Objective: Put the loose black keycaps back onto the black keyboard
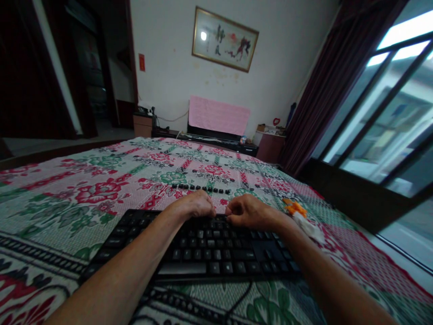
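A black keyboard (211,255) lies on a flowered bedcover (111,194), with a dark cable running from its near edge. My left hand (201,205) is at the keyboard's far edge, fingers curled and pressed together. Close to its right is my right hand (248,212), thumb and forefinger pinched at the top row of keys. Whatever is between the fingertips of either hand is hidden or too small to make out. Just beyond my hands, several small black keycaps (198,187) sit in a line on the bedcover. Both forearms cover parts of the keyboard.
An orange object (296,208) and a crumpled white one (309,228) lie right of the keyboard. Beyond the bed stand a low black cabinet with a pink cloth (219,115) and small side cabinets. A window (382,117) with a dark curtain is on the right.
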